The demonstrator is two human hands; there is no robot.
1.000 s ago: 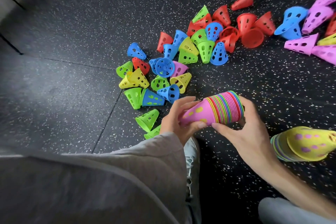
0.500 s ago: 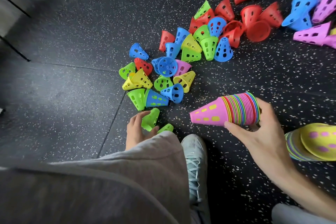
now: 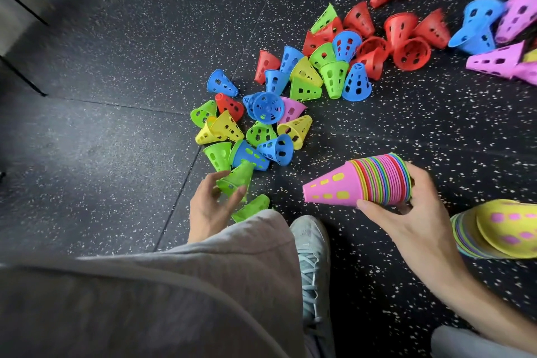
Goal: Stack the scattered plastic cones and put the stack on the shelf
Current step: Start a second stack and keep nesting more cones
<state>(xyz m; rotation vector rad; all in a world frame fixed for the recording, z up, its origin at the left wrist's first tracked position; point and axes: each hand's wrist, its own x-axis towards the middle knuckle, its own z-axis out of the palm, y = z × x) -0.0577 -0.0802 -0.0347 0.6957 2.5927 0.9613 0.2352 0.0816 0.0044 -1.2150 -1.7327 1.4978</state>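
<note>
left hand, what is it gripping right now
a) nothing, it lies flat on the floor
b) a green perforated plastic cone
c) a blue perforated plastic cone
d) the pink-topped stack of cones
b: the left hand has its fingers curled round a green perforated plastic cone, while the right hand holds the pink-topped stack of nested plastic cones.
</note>
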